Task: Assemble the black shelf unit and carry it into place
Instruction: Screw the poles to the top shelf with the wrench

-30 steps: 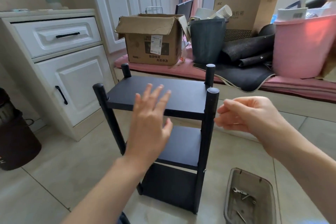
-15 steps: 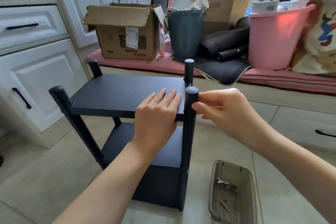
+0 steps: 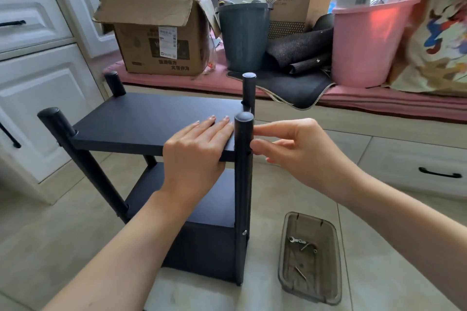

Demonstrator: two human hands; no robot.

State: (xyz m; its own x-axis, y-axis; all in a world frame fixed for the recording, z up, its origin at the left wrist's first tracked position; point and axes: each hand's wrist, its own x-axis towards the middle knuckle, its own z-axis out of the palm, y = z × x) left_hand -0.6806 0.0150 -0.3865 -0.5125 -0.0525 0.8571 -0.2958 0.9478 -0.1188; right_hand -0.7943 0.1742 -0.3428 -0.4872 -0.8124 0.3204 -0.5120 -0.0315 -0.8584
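Observation:
The black shelf unit (image 3: 151,121) stands upright on the tiled floor, with three boards and four round posts. My left hand (image 3: 197,149) lies palm down on the top board's near right corner. Its fingers are straight and its thumb is tucked under the front edge. My right hand (image 3: 293,151) is just right of the near right post (image 3: 243,184). The tips of its index finger and thumb touch that post near a small hole, and the other fingers are curled. I cannot see anything small pinched there.
A clear plastic tray (image 3: 285,272) holding a small wrench and screws sits on the floor to the shelf's right. White cabinets (image 3: 38,88) stand at the left. Behind, a pink-cushioned ledge carries a cardboard box (image 3: 161,40), a grey bin (image 3: 243,38) and a pink bucket (image 3: 364,43).
My left hand came down from the air onto the top board. My right hand closed the gap to the near right post and now touches it. The view shifted closer.

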